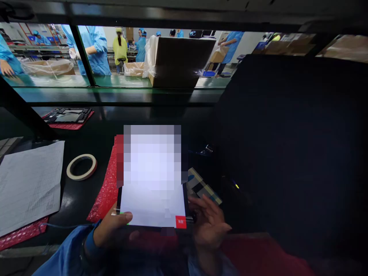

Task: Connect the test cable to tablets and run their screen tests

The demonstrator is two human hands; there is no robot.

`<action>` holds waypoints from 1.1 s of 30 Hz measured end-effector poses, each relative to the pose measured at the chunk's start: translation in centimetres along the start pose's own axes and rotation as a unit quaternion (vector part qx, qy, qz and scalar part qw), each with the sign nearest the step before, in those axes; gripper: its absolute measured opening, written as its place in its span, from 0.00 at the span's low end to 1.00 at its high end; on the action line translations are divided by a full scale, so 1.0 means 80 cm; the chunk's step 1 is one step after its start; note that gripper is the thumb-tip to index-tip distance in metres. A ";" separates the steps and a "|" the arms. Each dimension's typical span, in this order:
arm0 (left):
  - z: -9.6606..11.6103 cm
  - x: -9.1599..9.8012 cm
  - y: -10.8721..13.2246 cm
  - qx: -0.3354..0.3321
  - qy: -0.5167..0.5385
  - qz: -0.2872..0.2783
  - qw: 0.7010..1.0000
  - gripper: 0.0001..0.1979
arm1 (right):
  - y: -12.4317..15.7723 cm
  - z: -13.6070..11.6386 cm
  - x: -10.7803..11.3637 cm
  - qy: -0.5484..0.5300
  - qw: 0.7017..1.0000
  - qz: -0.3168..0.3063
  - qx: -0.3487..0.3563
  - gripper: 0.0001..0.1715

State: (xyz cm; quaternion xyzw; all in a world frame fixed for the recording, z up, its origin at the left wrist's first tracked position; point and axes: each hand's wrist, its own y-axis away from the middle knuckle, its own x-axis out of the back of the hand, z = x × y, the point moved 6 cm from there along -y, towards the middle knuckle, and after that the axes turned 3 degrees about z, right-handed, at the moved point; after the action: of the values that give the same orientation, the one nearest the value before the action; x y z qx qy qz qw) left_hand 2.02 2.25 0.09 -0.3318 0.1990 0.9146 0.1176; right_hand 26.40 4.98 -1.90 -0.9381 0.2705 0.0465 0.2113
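Observation:
A tablet (152,207) with a bright white screen lies on red bubble wrap (107,191) in front of me; a small red button shows at its lower right corner. My left hand (112,226) grips the tablet's lower left corner, thumb on the screen edge. My right hand (208,222) rests against the tablet's right edge with its fingers curled along the rim. Both sleeves are blue.
A roll of tape (82,166) and a sheet of paper (28,184) lie to the left. Another device on a red mat (67,117) sits at the back left. A large dark shape (293,153) fills the right. People in blue coats and cardboard boxes (178,63) stand beyond the conveyor.

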 end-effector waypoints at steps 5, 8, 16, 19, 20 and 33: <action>0.001 0.004 -0.004 0.006 0.051 0.034 0.998 0.13 | -0.001 -0.004 -0.003 0.021 0.999 0.011 -0.033 0.44; 0.008 0.001 -0.005 0.008 0.061 0.047 0.997 0.14 | -0.001 0.000 -0.003 0.032 0.998 0.002 -0.058 0.48; 0.013 -0.003 -0.007 0.004 0.044 0.033 0.998 0.15 | 0.003 -0.013 0.004 0.015 0.990 -0.053 -0.130 0.46; 0.013 -0.005 -0.008 0.009 0.034 0.023 0.999 0.15 | 0.011 -0.024 -0.002 0.014 0.965 -0.173 -0.196 0.45; 0.014 -0.005 -0.008 0.011 0.034 0.023 0.999 0.16 | 0.015 -0.028 -0.006 0.026 0.951 -0.226 -0.211 0.45; 0.007 0.001 -0.008 0.003 0.079 0.015 0.997 0.23 | 0.034 -0.106 -0.052 0.060 0.777 -0.584 -0.226 0.40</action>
State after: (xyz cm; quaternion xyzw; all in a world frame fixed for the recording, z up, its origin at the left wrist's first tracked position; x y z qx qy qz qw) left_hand 1.87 3.09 0.28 -0.4000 0.2152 0.8865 0.0884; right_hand 21.20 1.37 5.67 -0.9377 -0.3357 -0.0823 -0.0367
